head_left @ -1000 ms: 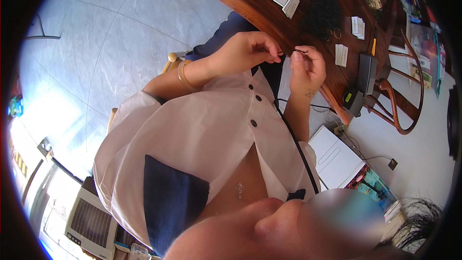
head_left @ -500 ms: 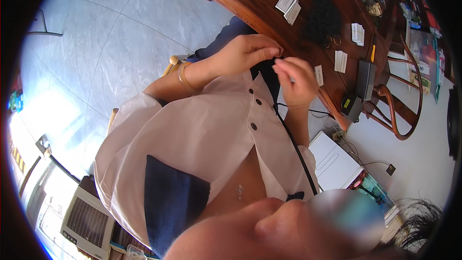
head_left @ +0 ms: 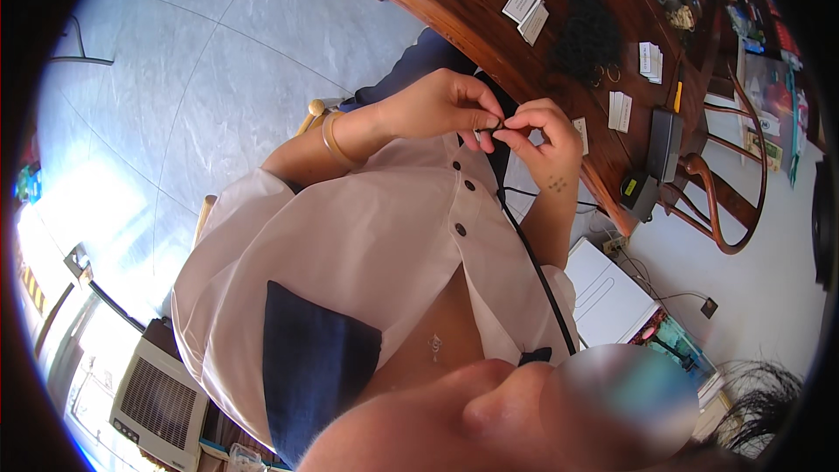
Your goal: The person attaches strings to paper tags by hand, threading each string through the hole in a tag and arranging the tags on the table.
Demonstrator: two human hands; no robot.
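My left hand (head_left: 450, 107), with a bangle at the wrist, meets my right hand (head_left: 549, 133) just off the near edge of the wooden table (head_left: 476, 28). Both are closed, thumbs pinched against fingers. Between the fingertips is a small dark piece (head_left: 498, 125), too small and covered to name. Beyond them on the table lies a tangled heap of thin black strings (head_left: 587, 31), with gold-coloured rings (head_left: 612, 75) at its near edge. White printed tags lie around it, one pair (head_left: 526, 13) to the left and a stack (head_left: 620, 111) to the right.
Further right on the table are another tag stack (head_left: 649, 62), a black box (head_left: 664, 144) and a yellow-handled tool (head_left: 678, 96). A wooden chair (head_left: 721, 192) stands past that end. A black cable (head_left: 537, 267) runs down over my shirt. A white box (head_left: 603, 288) sits below right.
My right hand has turned and its fingers now meet my left fingertips, where a small gap showed before. My left fingers have dropped slightly. Things on the table have not moved.
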